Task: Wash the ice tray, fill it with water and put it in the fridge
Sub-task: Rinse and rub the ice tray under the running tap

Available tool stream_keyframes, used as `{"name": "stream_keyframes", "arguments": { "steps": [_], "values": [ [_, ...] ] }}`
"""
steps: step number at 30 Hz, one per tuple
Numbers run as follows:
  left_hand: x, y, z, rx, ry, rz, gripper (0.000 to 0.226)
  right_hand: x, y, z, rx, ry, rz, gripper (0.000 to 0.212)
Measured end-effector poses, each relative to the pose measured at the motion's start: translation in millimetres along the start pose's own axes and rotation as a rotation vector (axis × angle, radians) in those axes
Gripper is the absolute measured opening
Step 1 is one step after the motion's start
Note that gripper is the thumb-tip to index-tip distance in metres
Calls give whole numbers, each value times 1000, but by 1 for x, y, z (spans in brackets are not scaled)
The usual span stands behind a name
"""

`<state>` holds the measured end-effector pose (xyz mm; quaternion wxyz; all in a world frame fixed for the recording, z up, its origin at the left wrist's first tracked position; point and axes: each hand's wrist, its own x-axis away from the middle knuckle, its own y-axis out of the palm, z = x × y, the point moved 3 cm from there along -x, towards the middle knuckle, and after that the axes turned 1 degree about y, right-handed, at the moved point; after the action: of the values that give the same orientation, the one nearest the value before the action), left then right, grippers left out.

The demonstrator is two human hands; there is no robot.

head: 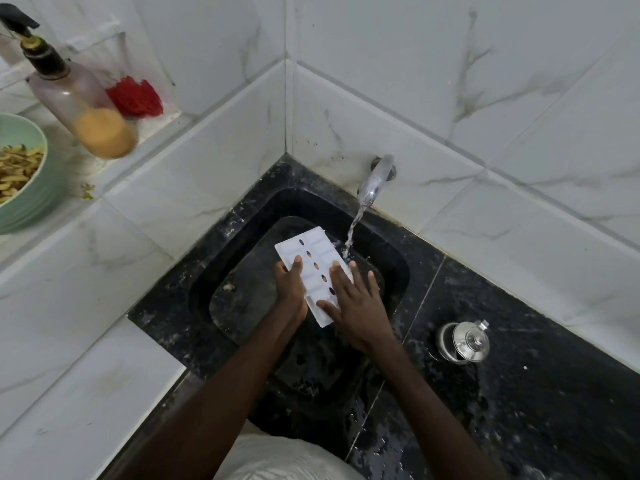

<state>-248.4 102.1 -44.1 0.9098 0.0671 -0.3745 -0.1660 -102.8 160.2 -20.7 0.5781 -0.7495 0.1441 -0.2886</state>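
Observation:
The white ice tray (313, 252) is held tilted over the black sink (214, 237), its underside with a row of oval holes facing up. My left hand (290, 284) grips the tray's left edge, thumb on top. On the tray's near right part rests my right hand (353, 303), fingers spread flat across the surface. Water runs from the chrome tap (374, 178) and lands just past the tray's far right corner.
A steel lidded pot (464, 342) stands on the wet black counter (519, 393) to the right. On the white ledge at left are a pump bottle (83, 105), a red scrubber (135, 97) and a green bowl of food (24, 174).

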Motion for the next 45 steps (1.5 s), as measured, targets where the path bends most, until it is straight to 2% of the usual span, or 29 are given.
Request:
{"name": "stream_keyframes", "arguments": {
  "steps": [6, 12, 15, 18, 23, 30, 34, 41, 45],
  "values": [
    [-3, 1, 1, 30, 5, 28, 17, -1, -4, 15, -27, 84, 9, 82],
    [-9, -3, 16, 51, 43, 87, 21, 4, 1, -3, -12, -37, 75, 81],
    [-10, -4, 23, 67, 71, 83, 30, 6, 2, 10, -28, 10, 87, 80],
    [-5, -1, 22, 59, 56, 87, 28, -3, -1, 9, -37, 62, 70, 82],
    [-8, -2, 29, 44, 64, 89, 38, 10, 6, -1, -53, -15, 96, 80],
    [3, 4, 22, 78, 27, 76, 39, 22, 7, 10, -74, 76, 113, 82],
    [-3, -6, 26, 4, 59, 90, 39, 28, 9, 7, -131, 4, 126, 79],
    [-5, -11, 18, 61, -23, 64, 42, 28, -7, 30, -458, 74, 164, 81],
    [-7, -10, 15, 74, -47, 7, 37, 25, -14, 36, -667, 139, 184, 65]
  ]
}}
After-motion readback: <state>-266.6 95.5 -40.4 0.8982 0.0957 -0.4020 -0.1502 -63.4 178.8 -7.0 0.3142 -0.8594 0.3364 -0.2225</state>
